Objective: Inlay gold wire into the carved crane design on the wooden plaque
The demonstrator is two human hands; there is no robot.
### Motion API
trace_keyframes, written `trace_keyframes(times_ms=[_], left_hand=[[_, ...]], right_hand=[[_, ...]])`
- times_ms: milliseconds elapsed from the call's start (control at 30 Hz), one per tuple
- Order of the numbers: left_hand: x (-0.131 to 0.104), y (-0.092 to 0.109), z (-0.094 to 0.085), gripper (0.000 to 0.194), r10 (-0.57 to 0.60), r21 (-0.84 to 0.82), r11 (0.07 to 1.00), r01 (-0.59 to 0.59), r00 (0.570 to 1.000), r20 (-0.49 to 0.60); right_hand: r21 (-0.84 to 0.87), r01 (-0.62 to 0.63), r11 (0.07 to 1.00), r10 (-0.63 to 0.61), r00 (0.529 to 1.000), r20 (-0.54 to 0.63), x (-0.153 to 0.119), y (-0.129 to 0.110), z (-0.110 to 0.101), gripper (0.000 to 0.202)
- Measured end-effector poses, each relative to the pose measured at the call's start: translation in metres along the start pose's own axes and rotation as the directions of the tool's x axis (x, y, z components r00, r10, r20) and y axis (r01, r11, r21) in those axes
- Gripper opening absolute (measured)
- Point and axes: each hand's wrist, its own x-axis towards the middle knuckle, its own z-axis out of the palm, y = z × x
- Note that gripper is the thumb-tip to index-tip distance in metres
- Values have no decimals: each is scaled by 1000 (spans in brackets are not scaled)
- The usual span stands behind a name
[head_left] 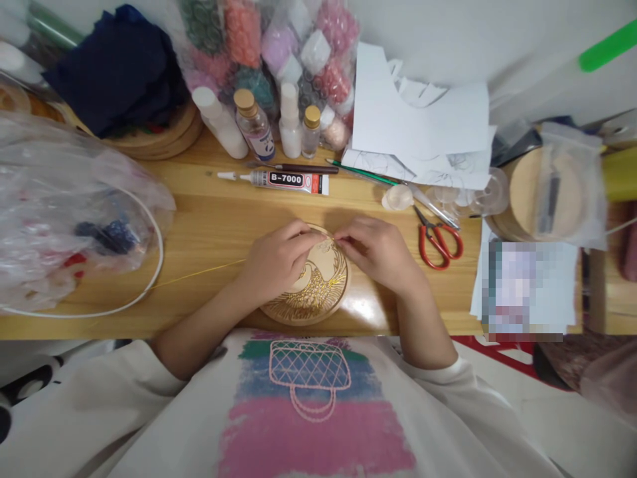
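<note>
A round wooden disc (304,313) lies on the table, bearing a raised fish-like design in gold with fine fin lines. My left hand (279,255) rests over its left side, thumb and forefinger pinched near the top rim. A thin golden thread (199,273) runs from the left across the table to this hand. My right hand (375,251) is closed in a pinch at the disc's upper right, its fingertips close to the left ones, with a short bit of the golden thread between them. Part of the disc is hidden under my left hand.
Red-handled scissors (438,244) lie right of my right hand. Behind the disc are a B-7000 glue tube (286,180), a dark-handled tool (308,168) and several bottles (256,129). A plastic bag (74,219) covers the left side; papers (418,126) lie at the back right.
</note>
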Motion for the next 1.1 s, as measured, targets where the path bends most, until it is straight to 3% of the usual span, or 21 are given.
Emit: trace_keyframes(times_ms=[333, 700, 1100], left_hand=[[1, -1, 0, 29, -16, -9, 1000, 16, 1000, -2], [4, -7, 7, 27, -36, -38, 999, 33, 997, -70], [3, -8, 10, 27, -10, 27, 1000, 14, 993, -114]], right_hand=[[64, -11, 998, 12, 1000, -19, 1, 5, 3, 15], [144, -64, 988, 94, 973, -211, 7, 19, 10, 15], [123, -95, 988, 121, 968, -220, 11, 15, 9, 15]])
